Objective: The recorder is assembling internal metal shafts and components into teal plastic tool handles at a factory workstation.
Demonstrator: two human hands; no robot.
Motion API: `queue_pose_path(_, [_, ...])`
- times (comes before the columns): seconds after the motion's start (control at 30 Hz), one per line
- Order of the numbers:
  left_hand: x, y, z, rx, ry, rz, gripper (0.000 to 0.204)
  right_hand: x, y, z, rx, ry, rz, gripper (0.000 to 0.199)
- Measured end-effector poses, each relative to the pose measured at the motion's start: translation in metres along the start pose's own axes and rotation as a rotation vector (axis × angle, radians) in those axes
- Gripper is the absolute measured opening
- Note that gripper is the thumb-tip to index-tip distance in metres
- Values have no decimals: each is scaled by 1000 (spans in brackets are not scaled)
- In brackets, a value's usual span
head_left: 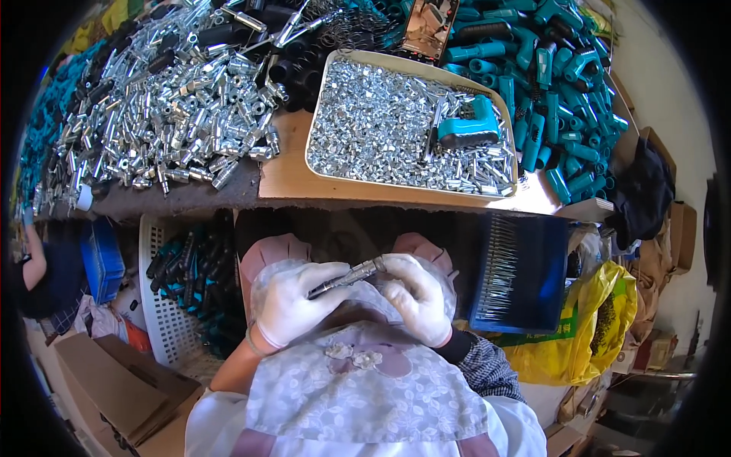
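Sunlit wooden workbench (289, 179) — pale wall (670, 91) at right.

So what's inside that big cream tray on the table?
The tray holds a heap of small shiny metal parts, with a teal tool handle lying on top. Its bottom is covered.

yellow plastic bag (601, 320) w/ green band, lower right | brown cardboard box (114, 388), open, lower left

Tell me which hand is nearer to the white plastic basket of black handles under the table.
Left. The left hand in its white glove sits just right of the white plastic basket; the right hand lies farther right, past the slim metal rod both hands hold.
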State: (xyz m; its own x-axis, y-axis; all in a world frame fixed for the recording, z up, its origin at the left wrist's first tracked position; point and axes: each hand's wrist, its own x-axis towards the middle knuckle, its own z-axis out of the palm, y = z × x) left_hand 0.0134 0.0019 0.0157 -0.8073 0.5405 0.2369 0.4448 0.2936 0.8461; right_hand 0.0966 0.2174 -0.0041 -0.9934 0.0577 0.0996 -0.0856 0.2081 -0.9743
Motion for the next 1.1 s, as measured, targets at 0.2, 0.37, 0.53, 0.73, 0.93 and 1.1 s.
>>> queue_pose_path(0.2, [-2,3,-2,113,-37,39,26,1,-6,-6,-98,-49,2,37])
queue_pose_path(0.37, [2,5,-8,-79,-62,-74,27,10,0,-16,-289,-155,-276,40])
queue_pose_path(0.53, [9,6,-18,-159,-182,-238,26,25,7,-24,-331,-285,-388,42])
queue_pose_path(0.73, [3,9,-17,-105,-161,-318,27,26,14,-26,-37,-277,-310,32])
queue_pose_path(0.93, [21,21,-27,350,-148,155,31,22,23,21,1163,50,255,57])
queue_pose_path(1.1, [30,31,-23,720,-300,136,28,37,26,39,1322,30,399,57])
